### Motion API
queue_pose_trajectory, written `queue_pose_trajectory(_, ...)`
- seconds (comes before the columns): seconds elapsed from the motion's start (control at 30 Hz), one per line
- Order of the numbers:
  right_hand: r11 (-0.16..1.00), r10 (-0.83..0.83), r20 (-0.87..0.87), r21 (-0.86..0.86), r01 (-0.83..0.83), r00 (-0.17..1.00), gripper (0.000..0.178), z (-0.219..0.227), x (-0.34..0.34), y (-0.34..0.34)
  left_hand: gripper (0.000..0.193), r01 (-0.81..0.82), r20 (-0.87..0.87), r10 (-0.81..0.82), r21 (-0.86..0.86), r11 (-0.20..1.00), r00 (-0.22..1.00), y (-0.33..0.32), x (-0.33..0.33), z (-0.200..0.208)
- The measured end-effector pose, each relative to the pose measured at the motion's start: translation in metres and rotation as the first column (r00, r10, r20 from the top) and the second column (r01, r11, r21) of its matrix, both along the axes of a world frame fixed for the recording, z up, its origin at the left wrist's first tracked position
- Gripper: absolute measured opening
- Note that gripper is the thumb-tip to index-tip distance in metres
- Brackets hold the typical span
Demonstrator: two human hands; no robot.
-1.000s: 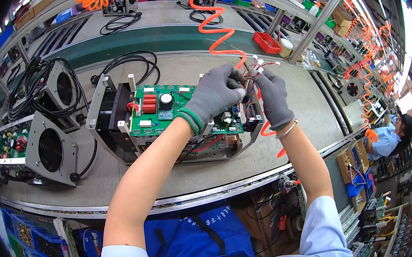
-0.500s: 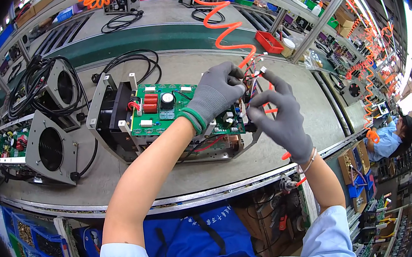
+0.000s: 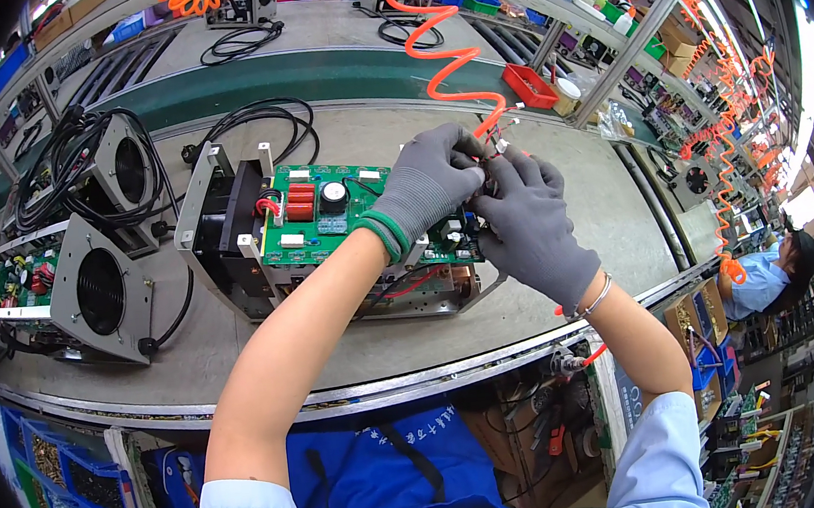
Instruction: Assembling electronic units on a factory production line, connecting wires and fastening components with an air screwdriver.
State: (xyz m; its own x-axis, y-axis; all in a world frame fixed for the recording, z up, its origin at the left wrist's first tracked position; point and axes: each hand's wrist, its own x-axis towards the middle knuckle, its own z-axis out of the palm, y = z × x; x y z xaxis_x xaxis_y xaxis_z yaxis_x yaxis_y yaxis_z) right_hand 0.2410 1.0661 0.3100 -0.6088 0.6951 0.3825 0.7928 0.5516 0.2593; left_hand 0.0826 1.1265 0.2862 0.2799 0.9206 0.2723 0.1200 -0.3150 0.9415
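Observation:
A machine chassis with a green circuit board (image 3: 312, 249) lies on the bench in front of me; a black fan housing is at its left end, and red and white parts sit on the board. My left hand (image 3: 434, 177), in a grey glove, is closed on a bundle of thin wires (image 3: 502, 145) with small white connectors, above the board's right end. My right hand (image 3: 536, 231), gloved too, meets it there, fingers bent round the same wires. The fingertips and the wires' lower part are mostly hidden.
Finished-looking chassis (image 3: 72, 279) with fans and black coiled cables (image 3: 71, 170) stand at the left. An orange coiled air hose (image 3: 451, 61) hangs behind my hands. A red bin (image 3: 530, 85) is at the back right. Blue parts bins (image 3: 84, 486) are below left; a co-worker (image 3: 771, 275) is far right.
My right hand has moved left and in to the wires, its spread fingers now bent against my left hand. The left hand stays almost in place.

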Motion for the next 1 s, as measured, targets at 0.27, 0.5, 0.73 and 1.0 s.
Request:
queue_pose_trajectory(0.27, 0.997, 0.072, -0.086, 0.044, -0.068, 0.994, 0.02, -0.005, 0.006, -0.006, 0.024, -0.009, 0.019, 0.008, 0.052, 0.999, 1.0, 0.003, 0.0, -0.005)
queue_pose_trajectory(0.5, 0.972, -0.152, -0.75, -0.231, -0.04, 0.644, 0.02, -0.021, 0.012, 0.008, 0.023, -0.009, 0.033, 0.008, 0.042, 0.999, 0.999, 0.003, 0.0, -0.003)
queue_pose_trajectory(0.73, 0.981, -0.145, -0.837, -0.192, -0.035, 0.527, 0.025, -0.013, 0.006, 0.054, 0.023, 0.042, 0.003, -0.042, 0.035, 0.999, 0.999, 0.0, 0.001, 0.0)
queue_pose_trajectory(1.0, 0.896, -0.32, -0.831, -0.422, -0.14, 0.455, 0.026, -0.032, 0.006, 0.078, 0.016, 0.051, -0.392, 0.191, 0.53, 0.847, 0.9, -0.021, 0.003, 0.012)
